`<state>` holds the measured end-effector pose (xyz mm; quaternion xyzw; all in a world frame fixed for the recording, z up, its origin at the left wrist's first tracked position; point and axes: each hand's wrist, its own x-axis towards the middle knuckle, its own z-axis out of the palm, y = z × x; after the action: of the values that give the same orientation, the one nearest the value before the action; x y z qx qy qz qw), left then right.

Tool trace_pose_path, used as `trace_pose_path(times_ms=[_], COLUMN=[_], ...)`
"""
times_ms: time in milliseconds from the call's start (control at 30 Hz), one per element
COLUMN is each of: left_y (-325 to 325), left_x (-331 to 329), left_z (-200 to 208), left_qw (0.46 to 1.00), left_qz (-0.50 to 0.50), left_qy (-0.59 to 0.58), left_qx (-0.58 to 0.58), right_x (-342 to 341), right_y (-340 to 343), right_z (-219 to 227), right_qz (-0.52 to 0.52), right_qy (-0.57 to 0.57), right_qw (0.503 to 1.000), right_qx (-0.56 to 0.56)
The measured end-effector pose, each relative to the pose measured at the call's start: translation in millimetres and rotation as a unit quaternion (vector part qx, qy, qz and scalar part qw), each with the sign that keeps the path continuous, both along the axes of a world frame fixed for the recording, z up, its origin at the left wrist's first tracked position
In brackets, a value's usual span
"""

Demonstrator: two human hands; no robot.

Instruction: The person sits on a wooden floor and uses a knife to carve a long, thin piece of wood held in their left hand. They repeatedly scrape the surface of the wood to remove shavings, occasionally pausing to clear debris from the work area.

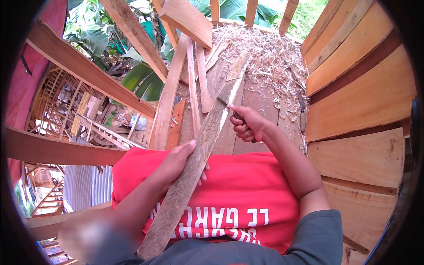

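Observation:
A long, rough grey-brown plank runs slantwise from my body across my lap towards the floor ahead, one of its edges cut to pale fresh wood. My left hand is wrapped round its middle, the thumb on top and fingertips showing at the right side. At the plank's upper right edge, my right hand grips a knife by its handle. Its thin blade lies across the edge, pointing up and left; the tip is hard to make out. Red cloth with white print covers my lap under the plank.
Curled wood shavings cover the far floorboards. Sawn boards and a thick block lie ahead on the left. A dark tool rests by the right plank wall. Timber rails stand at left.

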<state>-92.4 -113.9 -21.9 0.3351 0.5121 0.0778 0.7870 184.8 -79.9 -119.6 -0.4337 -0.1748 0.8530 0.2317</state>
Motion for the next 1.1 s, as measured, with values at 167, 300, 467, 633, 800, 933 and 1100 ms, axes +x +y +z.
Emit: trace_pose_path(times_ms=[167, 300, 467, 633, 800, 933, 1100], left_y=[0, -3, -3, -3, -3, -3, -5], left_x=[0, 1, 1, 1, 4, 4, 9], left_z=[1, 3, 5, 2, 2, 3, 12], left_qw=[1.000, 1.000, 1.000, 0.999, 1.000, 1.000, 0.999], left_qz=[0.002, 0.006, 0.005, -0.003, -0.007, -0.014, -0.012], left_qy=[0.000, 0.010, 0.017, 0.028, 0.031, 0.015, -0.018], left_qx=[0.001, 0.006, 0.014, 0.017, 0.001, 0.008, 0.026], right_x=[-4, -9, -25, -26, -11, 8, 22], right_y=[3, 0, -7, -3, -1, 4, 2], right_z=[-13, -24, -15, -12, 0, 2, 19], right_qz=[-0.069, -0.023, -0.059, -0.039, -0.038, -0.060, -0.074], right_qy=[-0.173, -0.462, -0.542, -0.355, -0.015, 0.040, 0.005], right_qw=[0.974, 0.792, 0.730, 0.918, 0.999, 0.997, 0.997], right_qx=[0.128, 0.398, 0.412, 0.175, -0.035, -0.040, 0.002])
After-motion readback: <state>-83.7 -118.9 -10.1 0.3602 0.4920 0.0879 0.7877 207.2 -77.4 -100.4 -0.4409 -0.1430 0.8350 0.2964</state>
